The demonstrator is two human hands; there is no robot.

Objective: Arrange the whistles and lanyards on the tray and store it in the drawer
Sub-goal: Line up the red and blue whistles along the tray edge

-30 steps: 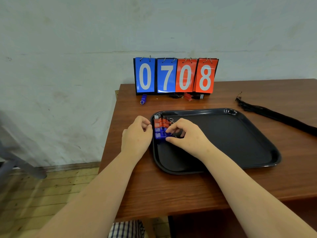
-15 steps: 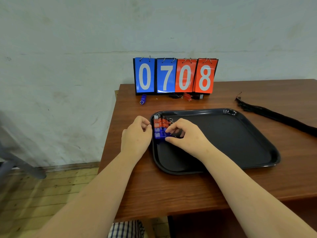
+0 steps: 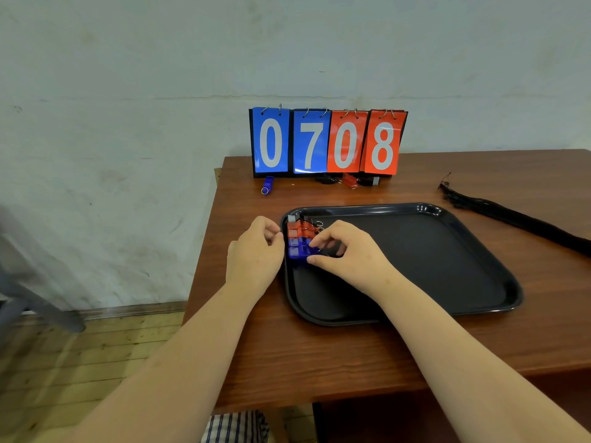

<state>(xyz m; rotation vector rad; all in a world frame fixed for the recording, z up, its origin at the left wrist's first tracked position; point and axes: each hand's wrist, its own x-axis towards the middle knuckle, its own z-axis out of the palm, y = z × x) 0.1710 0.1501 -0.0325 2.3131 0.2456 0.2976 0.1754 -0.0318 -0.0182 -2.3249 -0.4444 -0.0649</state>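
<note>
Five whistles (image 3: 296, 238), as far as they can be counted, lie side by side in a tight column in the upper-left corner of the tray (image 3: 415, 270), just left of centre frame: a dark one at the top, two red, then two blue. Packing them against the rim looks deliberate, since it leaves the rest of the tray bare for what is to come.

Your right hand (image 3: 348, 254) reaches in from the lower right with the wrist low over the tray. Its thumb and curled fingers pinch the lowest blue whistle (image 3: 295, 252), probably squaring it with its neighbours.

Your left hand (image 3: 252, 254) lies on the tabletop (image 3: 319, 362) at the tray's left rim, knuckles up and fingers curled toward the row. It seems to act as a stop, but you cannot tell whether it grips anything.

More loose whistles (image 3: 267, 186) wait at the foot of the scoreboard (image 3: 326, 142), top centre. The black lanyards (image 3: 511, 215) lie on the tabletop at the right edge, well apart from the tray. No drawer is in view.
</note>
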